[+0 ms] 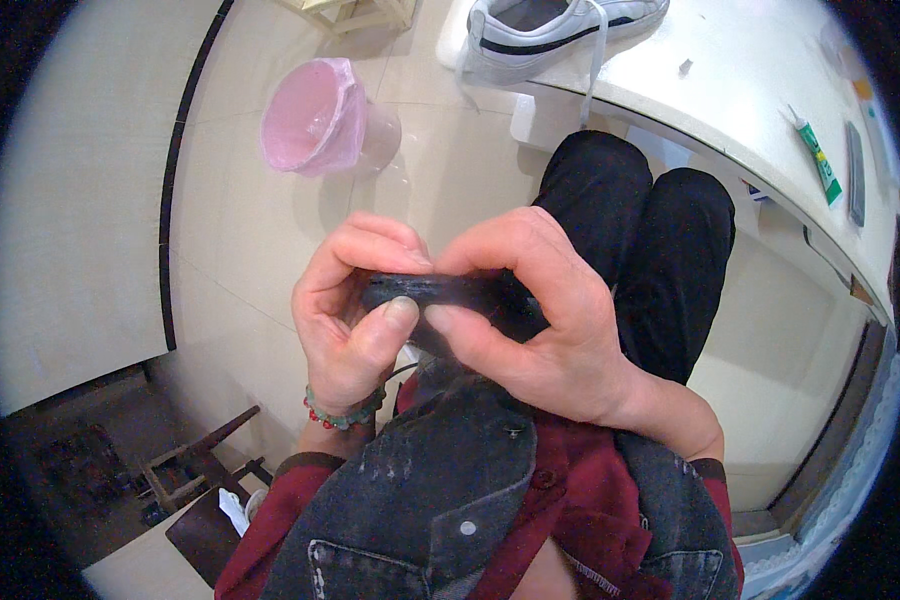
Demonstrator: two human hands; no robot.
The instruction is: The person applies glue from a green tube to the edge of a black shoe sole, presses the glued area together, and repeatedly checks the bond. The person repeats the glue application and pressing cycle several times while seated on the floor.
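In front of my torso, both hands pinch one dark, nearly black piece with a long, scuffed edge; its kind is hard to make out. My left hand [342, 315] has its thumb below the edge and its fingers over the top. Close beside it, my right hand [550, 310] grips the same dark piece [432, 290] with thumb and curled fingers. The two thumbs sit almost side by side. Much of the piece is hidden behind my fingers. A beaded bracelet [346, 412] circles my left wrist.
A white sneaker [545, 38] with a black stripe and dangling laces stands at the white table's [715, 100] edge. A green glue tube [820, 160] and a grey bar [856, 172] lie at the right. On the floor is a pink lined bin [315, 115]; a wooden stool [355, 14] stands beyond.
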